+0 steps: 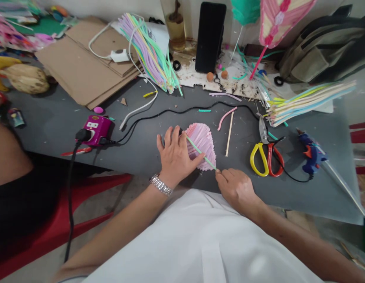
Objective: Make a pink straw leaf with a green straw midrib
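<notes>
A pink and lilac pad, ridged and made of pipe cleaners laid side by side, lies on the grey table in front of me. Across it slants a light green pipe cleaner. My left hand, a metal watch on its wrist, lies over the pad's left side with fingers spread. Its thumb rests on the green strip. At the strip's lower right end, my right hand is closed in a pinch on it. Beside the pad lie a pink pipe cleaner piece and a cream one.
Scissors with yellow and red handles and a blue glue gun lie at right. Pipe cleaner bundles sit behind. A magenta power adapter stands left, its black cable crossing the table. A phone stands upright. Someone sits at left.
</notes>
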`<control>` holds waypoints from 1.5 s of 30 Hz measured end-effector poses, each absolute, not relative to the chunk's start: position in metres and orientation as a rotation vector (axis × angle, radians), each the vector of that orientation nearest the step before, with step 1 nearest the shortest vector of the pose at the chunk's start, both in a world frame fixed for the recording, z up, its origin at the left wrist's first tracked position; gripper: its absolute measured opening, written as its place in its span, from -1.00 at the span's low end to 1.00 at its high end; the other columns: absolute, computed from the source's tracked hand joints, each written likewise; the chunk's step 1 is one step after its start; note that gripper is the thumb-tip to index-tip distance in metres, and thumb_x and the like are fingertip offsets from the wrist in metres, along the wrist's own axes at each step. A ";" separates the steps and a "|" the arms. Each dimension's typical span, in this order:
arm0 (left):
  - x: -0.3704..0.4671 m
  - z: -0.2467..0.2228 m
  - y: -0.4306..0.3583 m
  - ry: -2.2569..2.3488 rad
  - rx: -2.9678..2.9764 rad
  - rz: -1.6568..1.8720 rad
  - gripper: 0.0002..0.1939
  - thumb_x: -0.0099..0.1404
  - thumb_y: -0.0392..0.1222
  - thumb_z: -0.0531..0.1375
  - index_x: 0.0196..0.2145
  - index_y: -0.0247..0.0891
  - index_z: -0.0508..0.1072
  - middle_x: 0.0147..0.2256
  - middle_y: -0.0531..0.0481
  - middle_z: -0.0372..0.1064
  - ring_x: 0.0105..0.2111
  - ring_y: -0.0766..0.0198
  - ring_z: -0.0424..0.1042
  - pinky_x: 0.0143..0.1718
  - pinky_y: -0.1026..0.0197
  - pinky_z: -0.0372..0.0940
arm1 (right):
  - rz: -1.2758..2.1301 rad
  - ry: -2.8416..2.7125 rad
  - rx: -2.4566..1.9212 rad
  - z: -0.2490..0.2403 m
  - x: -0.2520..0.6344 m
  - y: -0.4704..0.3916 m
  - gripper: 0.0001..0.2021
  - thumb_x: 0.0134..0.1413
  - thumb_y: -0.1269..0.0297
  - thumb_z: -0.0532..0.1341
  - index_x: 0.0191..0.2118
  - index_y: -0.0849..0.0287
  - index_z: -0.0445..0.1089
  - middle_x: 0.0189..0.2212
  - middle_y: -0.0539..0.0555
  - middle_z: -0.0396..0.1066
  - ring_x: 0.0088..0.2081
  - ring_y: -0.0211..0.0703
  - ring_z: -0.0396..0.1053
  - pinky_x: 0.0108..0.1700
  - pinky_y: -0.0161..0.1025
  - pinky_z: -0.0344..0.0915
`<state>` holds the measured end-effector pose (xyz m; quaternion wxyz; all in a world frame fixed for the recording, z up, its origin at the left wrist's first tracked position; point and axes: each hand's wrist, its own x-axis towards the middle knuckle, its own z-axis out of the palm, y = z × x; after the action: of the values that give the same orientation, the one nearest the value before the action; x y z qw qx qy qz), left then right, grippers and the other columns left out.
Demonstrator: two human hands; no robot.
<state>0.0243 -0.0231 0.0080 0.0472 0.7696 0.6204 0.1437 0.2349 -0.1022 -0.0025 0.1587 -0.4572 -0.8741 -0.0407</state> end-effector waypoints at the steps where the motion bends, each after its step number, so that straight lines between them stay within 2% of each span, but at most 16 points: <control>1: 0.025 0.008 -0.023 1.892 2.347 0.431 -0.20 0.23 0.26 0.28 0.25 -0.33 0.32 0.34 -0.45 0.17 0.37 -0.35 0.05 0.34 -0.45 -0.21 | -0.111 -2.504 -1.308 -0.003 0.235 -0.103 -0.75 0.34 0.49 0.15 -0.41 0.18 0.37 -0.55 0.01 0.22 -0.44 -0.16 0.12 -0.33 -0.14 -0.05; 12: 0.029 0.011 -0.024 1.855 2.321 0.346 -0.03 0.24 0.32 0.22 0.34 -0.49 0.19 0.39 -0.54 0.04 0.43 -0.39 -0.08 0.36 -0.51 -0.32 | -0.091 -2.529 -1.307 -0.003 0.237 -0.103 -0.77 0.35 0.48 0.14 -0.38 0.18 0.38 -0.53 0.01 0.25 -0.43 -0.14 0.13 -0.32 -0.14 -0.04; 22: 0.030 0.007 -0.028 1.834 2.355 0.353 -0.02 0.32 0.33 0.15 0.41 -0.46 0.07 0.43 -0.51 -0.06 0.46 -0.39 -0.22 0.34 -0.55 -0.38 | -0.078 -2.536 -1.313 -0.002 0.237 -0.103 -0.76 0.34 0.49 0.15 -0.38 0.18 0.39 -0.53 0.02 0.27 -0.42 -0.14 0.13 -0.32 -0.13 -0.04; 24: 0.031 0.007 -0.030 1.824 2.374 0.395 -0.06 0.33 0.30 0.15 0.41 -0.44 0.06 0.42 -0.50 -0.04 0.45 -0.38 -0.19 0.34 -0.53 -0.36 | -0.070 -2.526 -1.317 -0.004 0.237 -0.104 -0.77 0.34 0.48 0.15 -0.37 0.18 0.40 -0.52 0.02 0.28 -0.42 -0.14 0.13 -0.33 -0.13 -0.04; 26: 0.033 0.007 -0.032 1.817 2.385 0.444 -0.14 0.36 0.26 0.15 0.37 -0.42 0.13 0.39 -0.48 0.06 0.42 -0.37 -0.08 0.35 -0.48 -0.29 | -0.067 -2.520 -1.323 -0.005 0.237 -0.104 -0.78 0.35 0.48 0.15 -0.36 0.18 0.41 -0.52 0.02 0.29 -0.42 -0.14 0.14 -0.33 -0.13 -0.04; 30: 0.035 0.006 -0.036 1.732 2.405 0.521 -0.45 0.41 0.18 0.13 0.10 -0.34 0.38 0.21 -0.39 0.33 0.30 -0.25 0.18 0.30 -0.30 0.04 | -0.058 -2.517 -1.329 -0.006 0.238 -0.104 -0.78 0.34 0.48 0.15 -0.37 0.18 0.40 -0.52 0.02 0.28 -0.42 -0.13 0.14 -0.32 -0.13 -0.04; 32: 0.035 0.004 -0.036 1.681 2.422 0.560 -0.56 0.43 0.15 0.12 -0.03 -0.30 0.40 0.13 -0.35 0.38 0.25 -0.21 0.24 0.25 -0.23 0.14 | -0.050 -2.518 -1.330 -0.005 0.237 -0.104 -0.78 0.34 0.48 0.15 -0.37 0.17 0.40 -0.52 0.02 0.28 -0.42 -0.13 0.14 -0.33 -0.12 -0.04; 35: 0.034 0.001 -0.035 1.646 2.440 0.613 -0.62 0.43 0.12 0.13 -0.09 -0.29 0.37 0.07 -0.35 0.38 0.15 -0.16 0.32 0.21 -0.18 0.22 | -0.059 -2.515 -1.330 -0.005 0.237 -0.104 -0.78 0.35 0.48 0.15 -0.36 0.18 0.41 -0.53 0.02 0.27 -0.42 -0.13 0.14 -0.33 -0.12 -0.04; 40: 0.035 0.001 -0.035 1.623 2.452 0.622 -0.68 0.42 0.08 0.14 -0.14 -0.27 0.33 0.00 -0.35 0.37 0.08 -0.13 0.35 0.21 -0.19 0.24 | -0.059 -2.516 -1.330 -0.006 0.237 -0.104 -0.79 0.35 0.47 0.15 -0.35 0.18 0.42 -0.52 0.02 0.27 -0.41 -0.12 0.15 -0.33 -0.12 -0.03; 45: 0.040 0.005 -0.041 1.690 2.458 0.556 -0.68 0.38 0.04 0.18 -0.11 -0.27 0.34 0.07 -0.36 0.38 0.19 -0.21 0.28 0.28 -0.27 0.11 | -0.061 -2.510 -1.317 -0.004 0.238 -0.104 -0.79 0.35 0.47 0.15 -0.35 0.18 0.41 -0.52 0.02 0.26 -0.42 -0.11 0.14 -0.33 -0.11 -0.03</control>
<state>0.0403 -0.0408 0.0047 0.0537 0.8090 0.5561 0.1829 0.2375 -0.1042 -0.0044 0.1528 -0.4591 -0.8749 -0.0211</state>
